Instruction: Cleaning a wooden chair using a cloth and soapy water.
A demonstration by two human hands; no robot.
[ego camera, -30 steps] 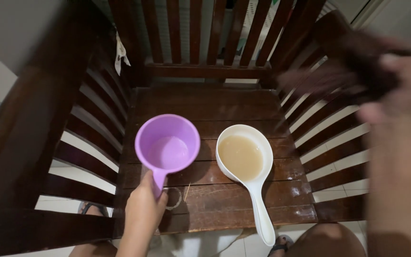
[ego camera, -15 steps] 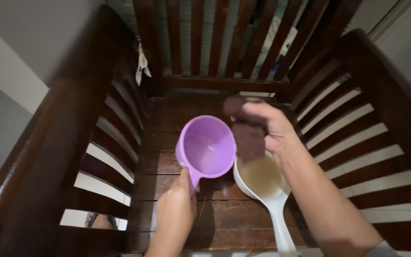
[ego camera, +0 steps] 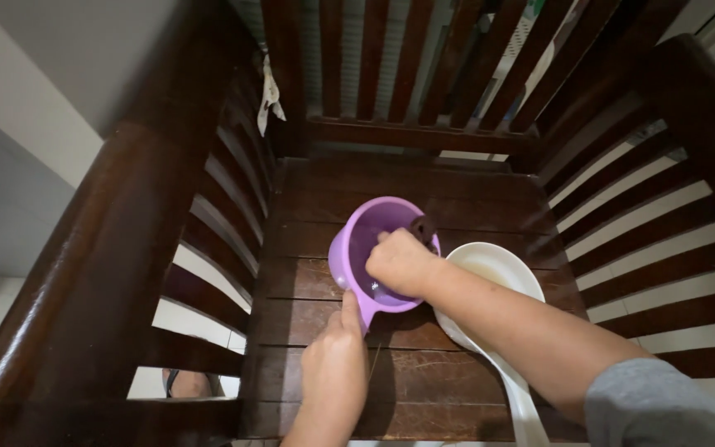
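The purple dipper [ego camera: 374, 248] is sitting on the dark slatted seat of a wooden chair [ego camera: 424, 178], round bowl up, smooth plastic, its rim catching a little light. It is leaning slightly, mouth tipping toward the camera. Its short handle is running down toward the near edge of the seat, so the long axis is lying roughly front to back, bowl at the far end, handle at the near end.

The left hand [ego camera: 337, 372] is gripping that handle, fingers closed around it, thumb pointing up at the bowl's base. The right hand [ego camera: 399, 263] is reaching down into the bowl, curled tight around a dark brown cloth [ego camera: 420, 227]; only a small lump of the cloth is poking out past the knuckles at the far rim.

Just right of the dipper, touching or nearly so, a white ladle [ego camera: 490, 269] is resting on the seat, holding pale cloudy liquid. Its long handle is pointing toward the near right, passing under the right forearm.
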